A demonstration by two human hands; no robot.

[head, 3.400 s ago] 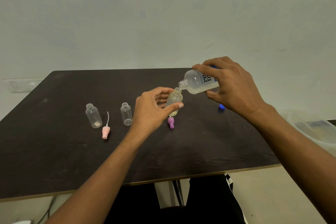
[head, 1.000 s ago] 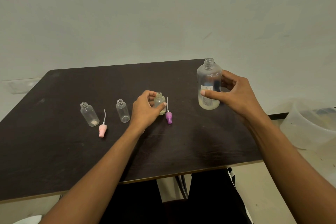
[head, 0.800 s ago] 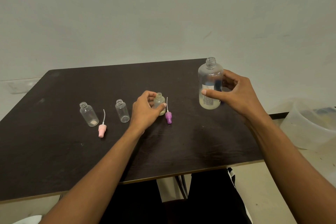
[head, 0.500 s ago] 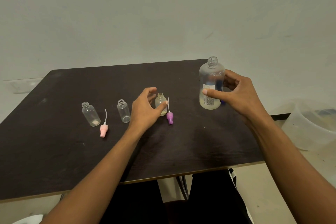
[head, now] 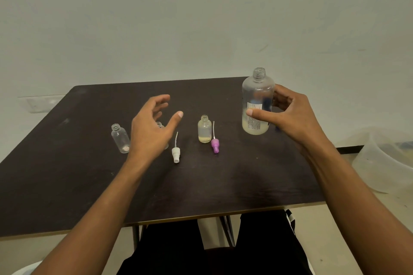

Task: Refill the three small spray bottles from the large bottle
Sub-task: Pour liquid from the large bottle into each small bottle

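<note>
Table (head: 67, 185) read as a clock face from the person's seat, 12 at the wall edge

- Right hand (head: 292, 118), at 2 o'clock: fingers curled round the large bottle (head: 257, 100), thumb pressed on the front of the label. Bottle upright, uncapped, base on or just off the table, cannot tell which. Pale liquid fills only its bottom part
- Left hand (head: 152, 131), at 10 o'clock: fingers spread apart and lightly bent, holding nothing, raised over the middle small bottle (head: 159, 124), of which only the neck shows past the hand
- Filled small bottle (head: 204, 129), just right of centre: upright, open mouth, yellowish liquid in its lower part
- Purple spray head (head: 215, 144) lies just beside it at its 4 o'clock, dip tube pointing to 12
- White spray head (head: 175, 154) lies near centre, toward 6 from the left thumb
- Leftmost small bottle (head: 120, 138), at 9 o'clock: upright, open, looks empty of liquid
- Plastic tub (head: 384, 163) off the table at 3 o'clock

Progress, as judged: one of three small bottles has taken liquid. The middle and leftmost ones are not yet poured, and no spray head is screwed on. Roughly a third done, less if capping counts. The large bottle is low, so whether it will cover two more fills is uncertain. The open left hand looks set for the middle bottle
</note>
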